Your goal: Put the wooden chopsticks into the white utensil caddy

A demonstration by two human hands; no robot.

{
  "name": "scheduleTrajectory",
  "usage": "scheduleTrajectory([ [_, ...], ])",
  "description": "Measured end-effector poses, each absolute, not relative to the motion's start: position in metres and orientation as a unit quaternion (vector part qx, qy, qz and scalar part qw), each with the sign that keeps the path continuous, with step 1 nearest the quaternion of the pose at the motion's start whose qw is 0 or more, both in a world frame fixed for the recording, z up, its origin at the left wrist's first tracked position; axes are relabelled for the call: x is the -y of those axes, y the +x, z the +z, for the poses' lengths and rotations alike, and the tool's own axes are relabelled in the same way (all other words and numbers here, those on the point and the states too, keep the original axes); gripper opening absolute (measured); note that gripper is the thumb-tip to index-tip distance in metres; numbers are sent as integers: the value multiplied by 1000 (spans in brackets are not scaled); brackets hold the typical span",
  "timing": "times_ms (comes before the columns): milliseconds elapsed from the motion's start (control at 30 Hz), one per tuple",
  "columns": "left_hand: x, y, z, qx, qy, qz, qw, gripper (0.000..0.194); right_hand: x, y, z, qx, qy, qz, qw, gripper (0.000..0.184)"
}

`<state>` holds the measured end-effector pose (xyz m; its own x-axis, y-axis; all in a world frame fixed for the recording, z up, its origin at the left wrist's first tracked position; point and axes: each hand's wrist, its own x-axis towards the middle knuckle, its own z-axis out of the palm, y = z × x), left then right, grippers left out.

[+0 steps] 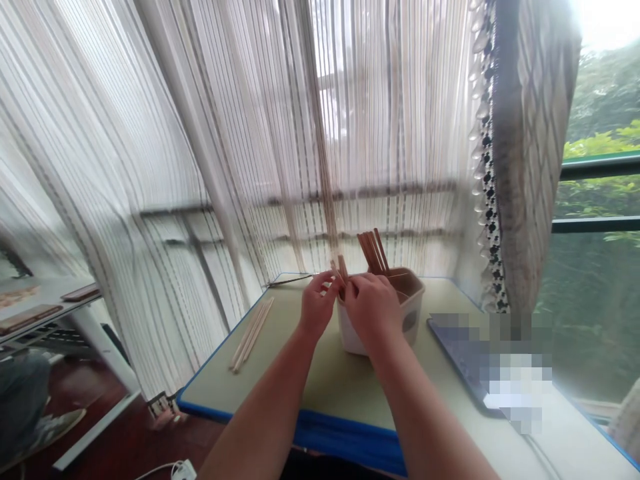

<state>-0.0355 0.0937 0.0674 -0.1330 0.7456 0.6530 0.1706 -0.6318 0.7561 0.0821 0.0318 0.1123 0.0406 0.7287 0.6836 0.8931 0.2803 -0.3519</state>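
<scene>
A white container with a brown inside point(411, 328) stands on the table. Dark brown chopsticks point(373, 252) lean upright at its far side. My left hand point(319, 300) is at the container's left edge, fingers pinched around pale chopsticks point(341, 265) whose tips point up. My right hand point(374, 305) is over the container's near left side with its fingers curled close to the left fingertips. What the right fingers hold is hidden. Several more pale chopsticks point(253, 335) lie side by side on the table, left of my hands.
The pale table point(330, 393) has a blue rim. Behind my left hand lies a thin dark tool point(290, 280), its kind unclear. A dark flat device point(460, 367), partly blurred out, is at the right. Striped curtains point(260, 133) hang behind; a second table point(75, 300) stands left.
</scene>
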Motion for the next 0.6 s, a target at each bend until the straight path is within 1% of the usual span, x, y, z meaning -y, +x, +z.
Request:
scheduleTrajectory([
  [133, -96, -33, 65, -347, 609, 667, 254, 32, -31, 85, 112, 658, -622, -115, 409, 30],
  [167, -96, -32, 65, -341, 603, 670, 268, 37, -31, 85, 111, 656, -629, -114, 402, 30],
  [267, -96, -31, 65, -330, 573, 681, 316, 62, -30, 86, 111, 653, -641, -112, 387, 30],
  [333, -96, -31, 64, -327, 558, 686, 332, 71, -29, 86, 111, 655, -642, -112, 382, 30],
  [533, -98, -29, 67, -318, 570, 679, 337, 62, -28, 84, 113, 647, -659, -95, 371, 30],
  [600, -97, -29, 68, -317, 582, 670, 334, 55, -27, 84, 114, 641, -667, -85, 369, 30],
])
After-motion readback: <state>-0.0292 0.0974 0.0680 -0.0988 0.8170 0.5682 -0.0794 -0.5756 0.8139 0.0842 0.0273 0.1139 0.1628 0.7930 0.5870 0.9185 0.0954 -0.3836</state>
